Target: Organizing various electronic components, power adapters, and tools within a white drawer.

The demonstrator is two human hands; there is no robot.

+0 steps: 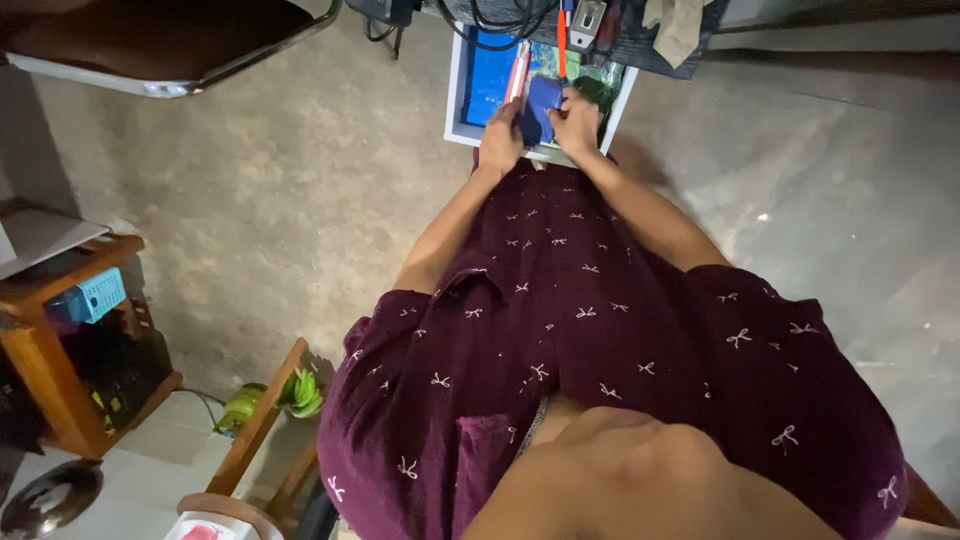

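Both hands work at the top of the view, over a shallow white tray with a blue floor that rests on the person's lap, its far edge touching the dark counter. The left hand has its fingers closed round one slim red and white tool, held like a pen with the tip pointing away; the right hand has its fingers pressed together on one small blue block at the middle of the tray, beside a green circuit board. The block looks stiff, light and smooth, so it may slip; a pinch across its two long sides seems the safest hold. The board is likely thin and fragile, best taken by its bare edges. One orange-handled tool hangs over the tray's far edge, with black cables and a crumpled cloth on the counter
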